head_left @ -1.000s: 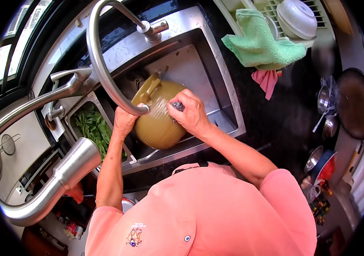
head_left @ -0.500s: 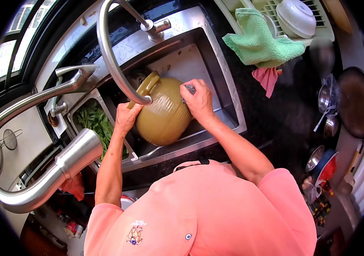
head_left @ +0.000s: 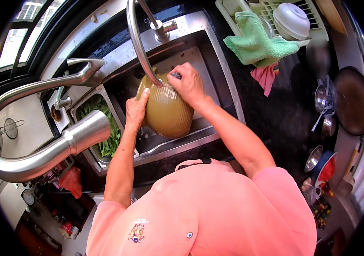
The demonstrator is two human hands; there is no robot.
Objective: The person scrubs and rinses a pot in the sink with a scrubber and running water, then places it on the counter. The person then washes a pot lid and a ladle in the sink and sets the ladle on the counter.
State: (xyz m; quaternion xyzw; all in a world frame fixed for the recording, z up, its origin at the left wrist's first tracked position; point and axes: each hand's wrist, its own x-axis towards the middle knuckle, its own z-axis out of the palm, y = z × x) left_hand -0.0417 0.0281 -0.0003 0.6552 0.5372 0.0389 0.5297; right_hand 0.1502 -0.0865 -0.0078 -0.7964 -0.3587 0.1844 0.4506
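A ribbed, olive-brown pot [head_left: 169,113] leans tilted inside the steel sink basin [head_left: 209,81]. My left hand [head_left: 136,110] grips its left side, thumb lying up along the wall. At the pot's upper right, my right hand [head_left: 188,83] is closed on a grey scouring pad [head_left: 176,75] that looks like steel wool, pressed near the rim. The thin curved faucet [head_left: 139,47] crosses in front of the pot's top, hiding part of the rim. Whether water runs from it I cannot tell.
Leafy greens [head_left: 109,138] lie in the smaller basin on the left. A large pull-down faucet [head_left: 69,143] arches over that side. On the right are a dish rack [head_left: 314,23] with a white bowl [head_left: 291,21], a green towel [head_left: 261,42] and a pink cloth [head_left: 265,79].
The pot has turned, its handle now mostly out of sight behind the faucet. My right hand has moved up and left towards the rim; my left hand has shifted to the side wall.
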